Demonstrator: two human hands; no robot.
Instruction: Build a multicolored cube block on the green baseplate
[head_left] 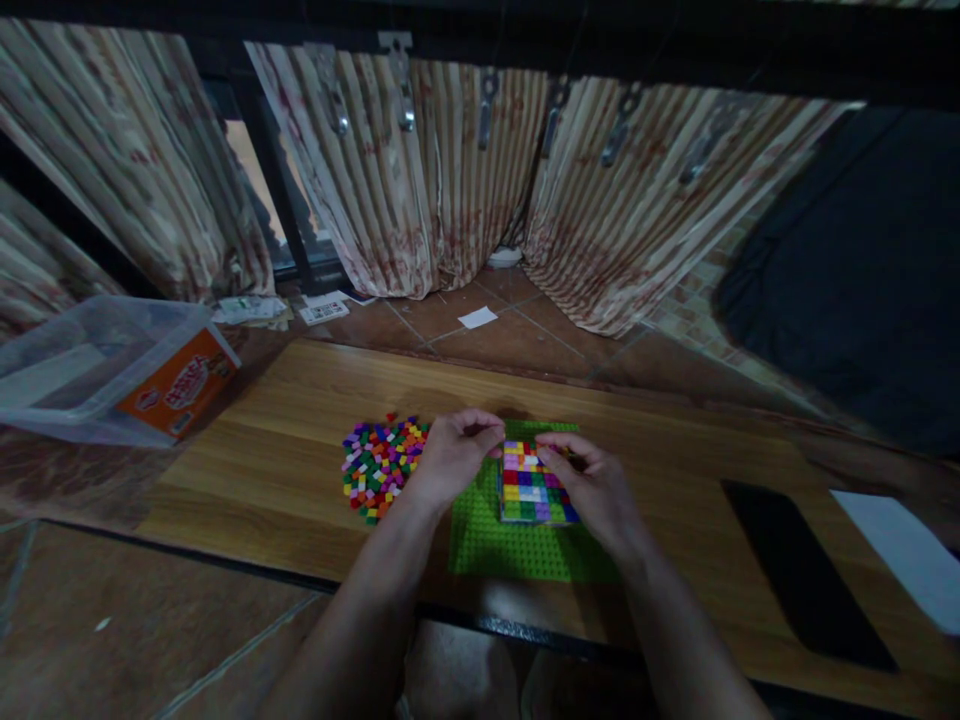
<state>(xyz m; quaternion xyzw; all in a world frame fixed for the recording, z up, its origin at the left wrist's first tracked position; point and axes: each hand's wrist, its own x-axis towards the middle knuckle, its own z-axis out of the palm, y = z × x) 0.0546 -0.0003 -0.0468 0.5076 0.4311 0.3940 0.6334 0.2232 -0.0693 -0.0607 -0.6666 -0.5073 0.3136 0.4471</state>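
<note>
A block of multicoloured toy bricks (531, 490) sits on a green studded baseplate (510, 552) in front of me. My left hand (459, 452) is at the block's far left corner, its thumb and fingers closed in a pinch; whatever is between them is too small to make out. Over the block's right side is my right hand (596, 490), thumb and index finger brought together at the far rows of bricks. Its fingertips touch or nearly touch the top, and anything they grip is hidden. A pile of loose coloured bricks (379, 465) lies left of the baseplate, beside my left wrist.
The low wooden table (270, 460) carries a black flat panel (806, 570) and a white sheet (900, 550) at the right. A clear plastic bin (97, 385) with an orange label stands at the far left. Striped curtains (390, 190) hang beyond the table, and papers lie there.
</note>
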